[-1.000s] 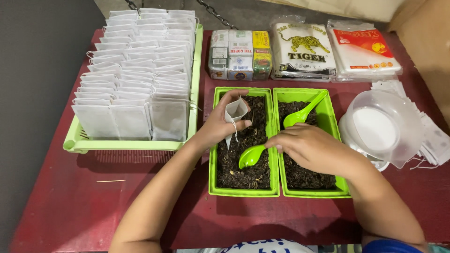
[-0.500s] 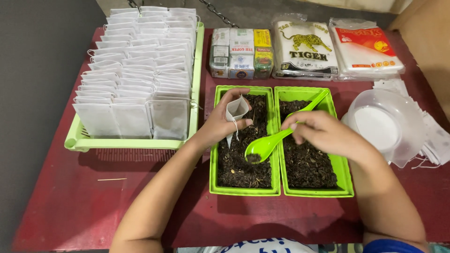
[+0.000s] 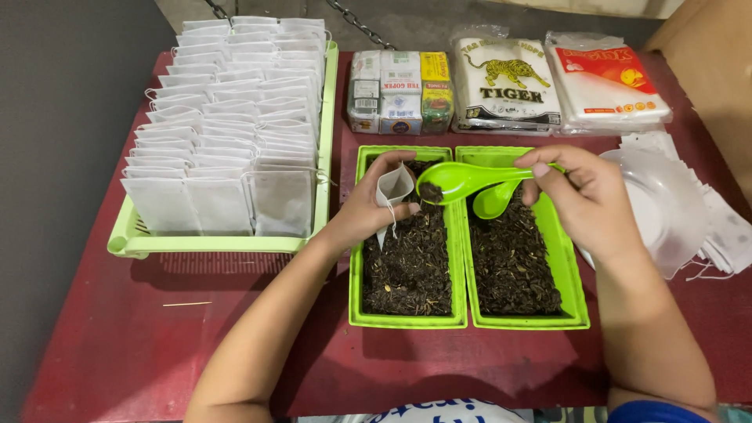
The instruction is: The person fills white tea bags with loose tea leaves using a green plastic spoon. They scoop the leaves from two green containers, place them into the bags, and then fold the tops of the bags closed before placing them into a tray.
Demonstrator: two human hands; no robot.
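Left hand: the left hand [image 3: 368,211] hovers over the left tray [image 3: 356,235], thumb and fingers pinching a small white paper bag [image 3: 394,188] by its sides so that its mouth gapes toward the spoon.
Right hand: the right hand [image 3: 583,196] grips the handle of a green spoon [image 3: 462,178] between thumb and curled fingers, the handle running out past the fingertips.
Spoon: its bowl carries a small heap of dark dried leaves [image 3: 429,190] and sits just beside the bag's mouth, over the rim between the two trays.
Spill risk: the bag's opening looks narrower than the spoon's bowl, so a quick tip would likely scatter leaves past the bag; most would fall back into the left tray, some perhaps onto the table.
Grip risk: the bag is soft and held only at its edges; a slack pinch could let the mouth fold shut or the bag drop.
String risk: a thin string hangs from the bag and could catch on the spoon.
Second spoon: another green spoon [image 3: 495,200] lies in the right tray [image 3: 576,266] under the raised one, close enough to be knocked.
Surface: a dark red table [image 3: 258,329], worn, with both green trays of leaves side by side.
Around: a green basket [image 3: 129,243] of upright white bags on the left, boxes [image 3: 399,90] and packets [image 3: 509,82] behind, a clear plastic container [image 3: 666,204] on the right.
Room: grey floor to the left, a chain at the back.
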